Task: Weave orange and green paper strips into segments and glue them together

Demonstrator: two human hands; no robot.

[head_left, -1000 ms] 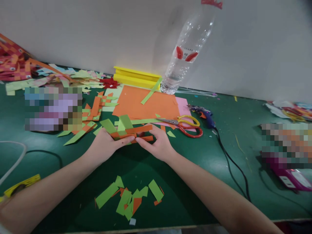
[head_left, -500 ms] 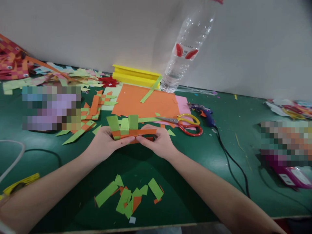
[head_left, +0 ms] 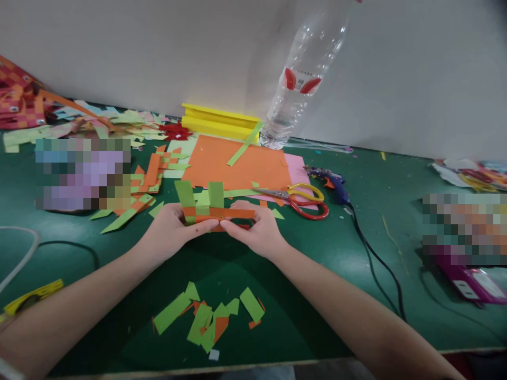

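Observation:
Both my hands hold a small woven piece of orange and green paper strips (head_left: 203, 212) just above the green table. My left hand (head_left: 166, 227) grips its left end, thumb along the front. On the right end, my right hand (head_left: 261, 227) pinches the orange strips, its thumb tip nearly meeting the left thumb. Green strip ends stand up from the top edge. The fingers behind the paper are hidden. Beyond the hands lie scissors (head_left: 293, 196) with one yellow and one red handle loop, beside a sheet of orange paper (head_left: 237, 163).
Green and orange scraps (head_left: 202, 322) lie near the front edge. A large clear bottle (head_left: 303, 79) leans against the wall beside a folded yellow paper (head_left: 222, 122). At right is a blue glue gun (head_left: 336, 187) with a black cord. Woven paper pieces (head_left: 152, 174) lie at left.
The upright green strip ends have shifted slightly, and the woven front shows a little more. Both hands keep the same grip. The whole view has moved up slightly.

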